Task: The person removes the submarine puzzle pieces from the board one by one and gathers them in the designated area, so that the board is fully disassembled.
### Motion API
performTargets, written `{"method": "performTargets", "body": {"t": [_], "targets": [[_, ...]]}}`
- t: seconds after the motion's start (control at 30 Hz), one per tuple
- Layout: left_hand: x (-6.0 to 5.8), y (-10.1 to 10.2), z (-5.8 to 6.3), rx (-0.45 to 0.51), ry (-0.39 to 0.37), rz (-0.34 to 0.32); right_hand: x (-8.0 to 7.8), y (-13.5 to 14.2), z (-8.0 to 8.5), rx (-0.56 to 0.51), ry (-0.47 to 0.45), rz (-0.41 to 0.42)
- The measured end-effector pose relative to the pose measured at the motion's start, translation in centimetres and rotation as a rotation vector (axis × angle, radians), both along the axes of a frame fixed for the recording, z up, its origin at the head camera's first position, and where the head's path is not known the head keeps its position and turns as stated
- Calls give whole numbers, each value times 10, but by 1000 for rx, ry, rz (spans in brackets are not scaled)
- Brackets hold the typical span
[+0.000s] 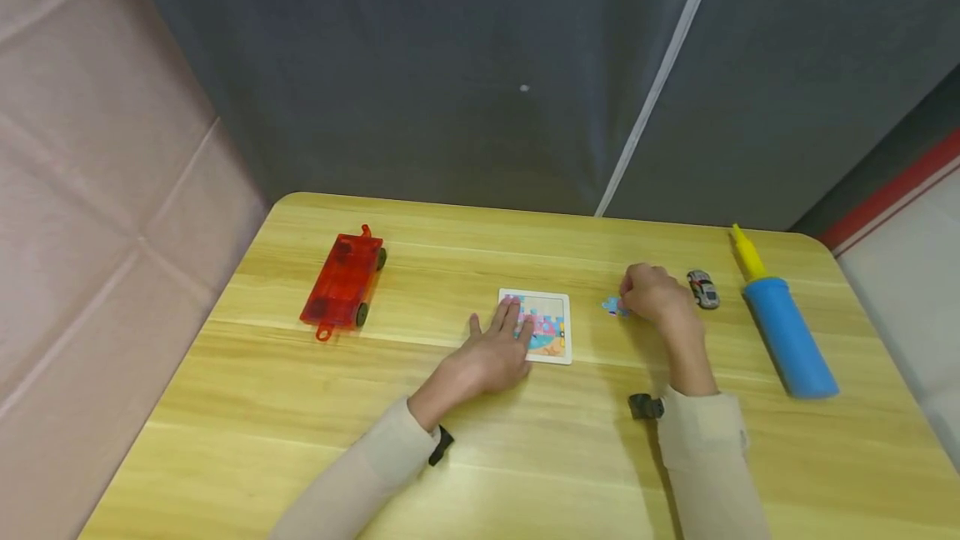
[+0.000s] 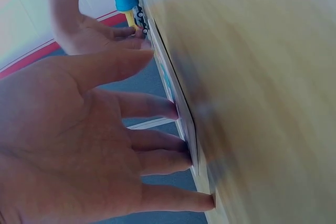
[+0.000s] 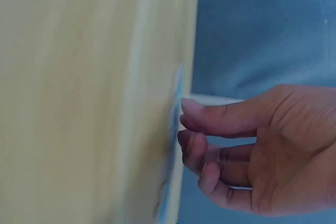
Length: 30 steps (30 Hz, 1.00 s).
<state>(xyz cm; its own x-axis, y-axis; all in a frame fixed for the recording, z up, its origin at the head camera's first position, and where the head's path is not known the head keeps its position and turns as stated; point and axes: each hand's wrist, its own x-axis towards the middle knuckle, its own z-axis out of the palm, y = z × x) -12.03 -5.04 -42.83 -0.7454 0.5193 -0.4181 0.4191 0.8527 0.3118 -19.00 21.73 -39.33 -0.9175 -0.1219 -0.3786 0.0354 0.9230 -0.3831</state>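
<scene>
A square jigsaw puzzle in a white-edged tray lies on the table, its picture partly filled in with pink and blue pieces. My left hand rests over its left side, fingers spread and fairly straight; in the left wrist view the fingertips press on the tray's edge. To the right, several loose puzzle pieces lie under the fingers of my right hand. In the right wrist view, its thumb and bent fingers come together right at the pieces; I cannot tell whether one is pinched.
A red see-through toy wagon with black wheels stands at the left. Just right of my right hand is a small silver toy car. Beyond it lies a blue hand pump with a yellow nozzle. A dark curtain hangs behind the table.
</scene>
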Motion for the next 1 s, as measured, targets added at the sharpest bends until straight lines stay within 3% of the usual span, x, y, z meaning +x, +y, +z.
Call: {"method": "performTargets", "body": {"t": [0.23,0.4,0.6,1.0], "targets": [[-5,-2,-18,56,-26,28,3,-60,11,-158,91,110],[-7,-4,-18,79,-37,35,3,-93,-3,-248,35,195],[-5,-5,-7,35,-24,74,4,-101,-10,-281,23,172],[-15,-8,-24,-30,-22,51,2,-100,-16,-356,-5,162]]}}
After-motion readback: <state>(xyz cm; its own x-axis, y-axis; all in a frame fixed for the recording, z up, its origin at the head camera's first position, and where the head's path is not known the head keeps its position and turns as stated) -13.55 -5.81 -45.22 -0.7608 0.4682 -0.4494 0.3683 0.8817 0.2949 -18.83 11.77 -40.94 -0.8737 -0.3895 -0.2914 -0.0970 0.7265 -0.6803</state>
